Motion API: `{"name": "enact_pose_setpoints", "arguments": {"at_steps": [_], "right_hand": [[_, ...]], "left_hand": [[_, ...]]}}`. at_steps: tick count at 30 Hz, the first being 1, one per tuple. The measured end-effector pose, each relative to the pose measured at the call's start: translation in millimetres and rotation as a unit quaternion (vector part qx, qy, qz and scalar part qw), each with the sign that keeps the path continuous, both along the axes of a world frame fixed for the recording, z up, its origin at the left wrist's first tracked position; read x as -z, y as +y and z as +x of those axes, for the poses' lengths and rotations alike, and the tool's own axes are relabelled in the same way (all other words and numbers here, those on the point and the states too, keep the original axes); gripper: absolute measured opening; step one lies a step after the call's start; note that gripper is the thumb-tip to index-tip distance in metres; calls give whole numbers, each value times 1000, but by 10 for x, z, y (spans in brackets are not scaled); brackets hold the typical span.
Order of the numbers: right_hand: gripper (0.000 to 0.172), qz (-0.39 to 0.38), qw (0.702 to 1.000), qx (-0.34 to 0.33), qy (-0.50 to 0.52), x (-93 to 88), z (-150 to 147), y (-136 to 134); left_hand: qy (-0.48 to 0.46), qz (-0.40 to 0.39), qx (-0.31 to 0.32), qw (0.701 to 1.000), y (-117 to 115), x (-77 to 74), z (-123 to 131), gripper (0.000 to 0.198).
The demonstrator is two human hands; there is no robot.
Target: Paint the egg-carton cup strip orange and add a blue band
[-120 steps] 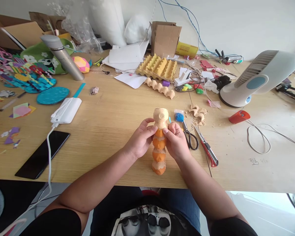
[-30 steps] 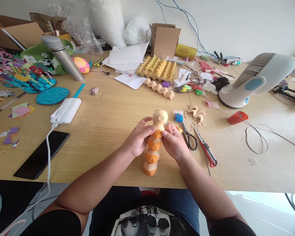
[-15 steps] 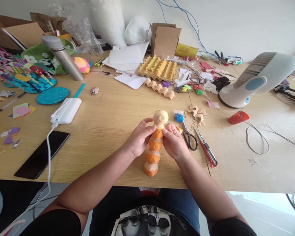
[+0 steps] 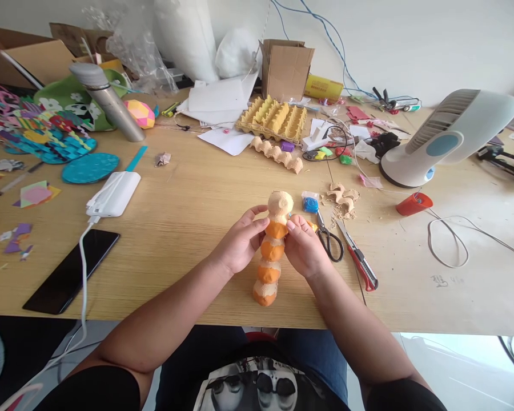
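Between my two hands is a strip of egg carton cups (image 4: 272,249), its bumps partly covered in orange clay and its far end bare beige. My left hand (image 4: 242,238) grips the strip's left side near the far end, thumb on top. From the right, my right hand (image 4: 305,244) pinches the same orange bump with thumb and fingers. Behind the right hand, a bit of yellow-orange material (image 4: 312,226) shows beside the scissors (image 4: 329,238). A blue clay packet (image 4: 310,204) lies just beyond, and a red utility knife (image 4: 360,260) rests to the right.
Carton scraps (image 4: 343,197) lie past the knife. A white fan (image 4: 441,140) and a red cup-like container (image 4: 414,204) stand at right. To the left are a phone (image 4: 72,271), a power bank (image 4: 113,194) and a steel bottle (image 4: 109,103). A yellow egg tray (image 4: 272,119) sits at the back.
The strip has turned slightly in my hands, its near end shifting a little to the right. Both hands keep their hold.
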State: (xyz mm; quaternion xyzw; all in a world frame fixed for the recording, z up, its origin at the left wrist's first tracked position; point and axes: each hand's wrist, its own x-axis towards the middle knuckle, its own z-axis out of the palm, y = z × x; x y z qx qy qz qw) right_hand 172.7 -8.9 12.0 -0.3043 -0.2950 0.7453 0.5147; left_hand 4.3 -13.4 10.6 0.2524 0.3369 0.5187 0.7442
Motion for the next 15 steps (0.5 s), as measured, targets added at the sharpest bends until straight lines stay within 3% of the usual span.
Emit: {"name": "enact_pose_setpoints", "arguments": {"at_steps": [9,15], "right_hand": [[61,31,999,-17,-12,-6,44,15],[61,90,993,15,-74,-6,30,25]], "left_hand": [[23,55,46,997,28,-34,-102,75],[45,46,-6,998,10,-27,-29,70]]}}
